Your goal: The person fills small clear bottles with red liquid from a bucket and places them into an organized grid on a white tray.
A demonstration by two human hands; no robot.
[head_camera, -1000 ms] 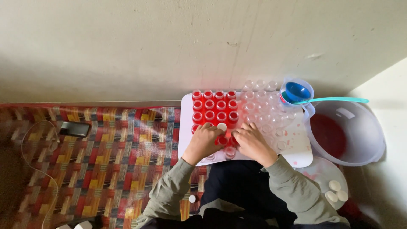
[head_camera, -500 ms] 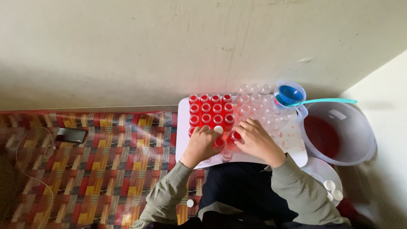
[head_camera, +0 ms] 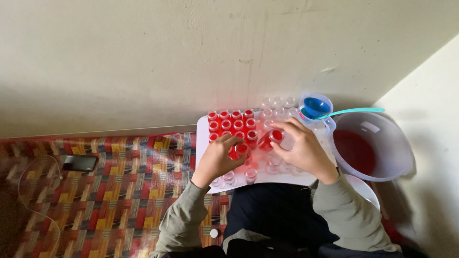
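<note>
Head view: looking straight down onto a white board lying across the lap, against a pale wall.
Left hand: resting on the board's near left part, fingers curling around a small red-filled bottle, gripping it from the left.
Right hand: hovering over the board's middle, fingers closing on a second red-filled bottle, tilting it on its side with the mouth pointing left.
Filled bottles: standing upright in tight rows at the board's far left corner, just beyond the left hand.
Empty clear bottles: clustering at the far edge, right of the red rows; a few more standing at the near edge, below the left hand.
Blue funnel: sitting in a clear cup at the board's far right corner, a teal handle reaching right from it.
Clear bucket: sitting just right of the board, holding red liquid.
Patterned mat: spreading left of the board, carrying a dark phone well apart from the hands.
</note>
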